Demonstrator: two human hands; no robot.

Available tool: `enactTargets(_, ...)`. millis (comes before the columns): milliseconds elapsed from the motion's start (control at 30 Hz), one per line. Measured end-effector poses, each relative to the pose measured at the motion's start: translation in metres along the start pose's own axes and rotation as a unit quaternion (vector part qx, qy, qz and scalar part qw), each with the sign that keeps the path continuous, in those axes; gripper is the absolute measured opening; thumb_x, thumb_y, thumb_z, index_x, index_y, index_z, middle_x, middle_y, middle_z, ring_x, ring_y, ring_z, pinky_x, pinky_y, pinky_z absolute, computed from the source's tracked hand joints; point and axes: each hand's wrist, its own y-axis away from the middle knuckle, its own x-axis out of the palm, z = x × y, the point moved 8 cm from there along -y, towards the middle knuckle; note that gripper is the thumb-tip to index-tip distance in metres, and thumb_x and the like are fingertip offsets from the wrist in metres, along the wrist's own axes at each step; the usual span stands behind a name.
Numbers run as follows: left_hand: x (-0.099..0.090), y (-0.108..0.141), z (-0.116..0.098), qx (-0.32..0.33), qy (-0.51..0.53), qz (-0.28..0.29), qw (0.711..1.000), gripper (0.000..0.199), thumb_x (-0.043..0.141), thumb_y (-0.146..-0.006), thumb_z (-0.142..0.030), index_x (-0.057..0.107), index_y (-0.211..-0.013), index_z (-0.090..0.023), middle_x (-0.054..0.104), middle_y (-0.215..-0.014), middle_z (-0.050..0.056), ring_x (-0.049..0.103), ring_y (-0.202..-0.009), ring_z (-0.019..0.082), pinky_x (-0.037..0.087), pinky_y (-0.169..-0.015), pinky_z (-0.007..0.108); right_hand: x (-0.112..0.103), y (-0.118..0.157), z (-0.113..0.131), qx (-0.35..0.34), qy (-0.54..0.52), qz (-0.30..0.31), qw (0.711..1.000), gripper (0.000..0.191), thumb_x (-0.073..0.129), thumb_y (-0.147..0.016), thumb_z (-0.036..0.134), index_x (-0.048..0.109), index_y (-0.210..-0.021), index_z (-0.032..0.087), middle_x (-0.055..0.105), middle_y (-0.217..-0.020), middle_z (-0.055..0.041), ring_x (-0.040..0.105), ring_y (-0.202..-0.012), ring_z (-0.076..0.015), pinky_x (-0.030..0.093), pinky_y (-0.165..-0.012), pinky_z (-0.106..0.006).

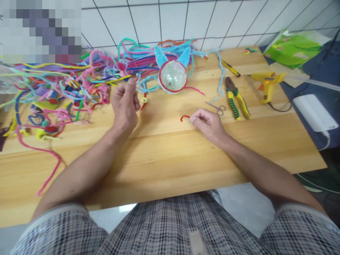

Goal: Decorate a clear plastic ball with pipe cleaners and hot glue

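Short red pipe cleaner [185, 117], pinched in right hand [202, 121], curved end jutting left past the fingertips [193, 119]

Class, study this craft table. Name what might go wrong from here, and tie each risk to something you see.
The yellow glue gun shows an orange glow, so it may be hot and could burn a passing hand. The scissors lie just beyond the right hand, which might brush them. The short red strip is pinched near one end and could slip.
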Motion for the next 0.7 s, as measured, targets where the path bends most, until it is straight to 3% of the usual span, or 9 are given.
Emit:
enactTargets(67,-0.004,-0.006,-0.003,0.014,-0.009,-0.011,1.0,0.029,0.068,-0.112,-0.019,0.055,-0.086,-0.024,0.052,-0.069,-0.01,0.034,-0.044,0.006,0.022,-0.041,0.029,0.0,0.0,0.001,-0.006,0.007,-0.002,1.0,0.032,0.071,-0.096,0.045,0.061,-0.075,0.024,0.059,-0.066,0.0038,0.048,-0.064,-0.0137,0.039,-0.064,-0.031)
enactTargets(133,0.002,0.004,-0.008,0.027,-0.026,0.023,0.999,0.021,0.083,-0.105,-0.023,0.064,-0.096,-0.022,0.06,-0.079,-0.01,0.042,-0.054,0.004,0.032,-0.048,0.026,0.0,0.0,0.004,-0.018,0.015,-0.005,1.0,0.03,0.071,-0.096,0.043,0.062,-0.075,0.024,0.061,-0.067,0.0032,0.05,-0.064,-0.0141,0.039,-0.064,-0.031)
enactTargets(233,0.031,0.044,-0.016,0.039,-0.059,0.161,0.984,0.033,0.093,-0.098,-0.045,0.074,-0.09,-0.019,0.065,-0.077,-0.006,0.054,-0.068,0.007,0.046,-0.065,0.027,0.001,0.002,0.008,-0.035,0.029,-0.009,0.999,0.027,0.071,-0.097,0.041,0.063,-0.077,0.024,0.064,-0.067,0.0028,0.052,-0.064,-0.0144,0.04,-0.062,-0.03)
enactTargets(300,0.054,0.078,-0.023,0.078,-0.108,0.275,0.952,0.039,0.09,-0.098,-0.057,0.078,-0.101,-0.02,0.068,-0.082,-0.003,0.05,-0.065,0.009,0.043,-0.062,0.029,0.002,0.004,0.009,-0.042,0.037,-0.006,0.998,0.027,0.071,-0.099,0.041,0.065,-0.079,0.024,0.065,-0.068,0.0027,0.053,-0.064,-0.0145,0.041,-0.062,-0.03)
enactTargets(367,0.066,0.1,-0.025,0.092,-0.126,0.326,0.932,0.039,0.086,-0.1,-0.058,0.078,-0.104,-0.021,0.07,-0.084,-0.002,0.05,-0.064,0.01,0.042,-0.06,0.029,0.005,0.005,0.01,-0.048,0.042,0.001,0.998,0.027,0.072,-0.101,0.041,0.067,-0.08,0.024,0.067,-0.07,0.0024,0.055,-0.065,-0.0147,0.043,-0.063,-0.029)
enactTargets(600,0.073,0.107,-0.021,0.065,-0.122,0.375,0.917,0.022,0.069,-0.109,-0.036,0.078,-0.098,-0.019,0.073,-0.085,0.001,0.058,-0.072,0.013,0.045,-0.069,0.028,0.012,0.01,0.021,-0.094,0.057,0.015,0.994,0.014,0.072,-0.103,0.037,0.079,-0.1,0.026,0.081,-0.091,-0.002,0.07,-0.082,-0.0193,0.057,-0.078,-0.033)
enactTargets(700,0.076,0.11,-0.023,0.058,-0.11,0.398,0.909,0.024,0.065,-0.11,-0.036,0.079,-0.102,-0.018,0.077,-0.091,0.003,0.064,-0.08,0.014,0.048,-0.076,0.029,0.012,0.01,0.024,-0.103,0.057,0.005,0.993,0.011,0.071,-0.101,0.032,0.078,-0.096,0.025,0.081,-0.091,-0.0017,0.071,-0.082,-0.0187,0.058,-0.08,-0.034)
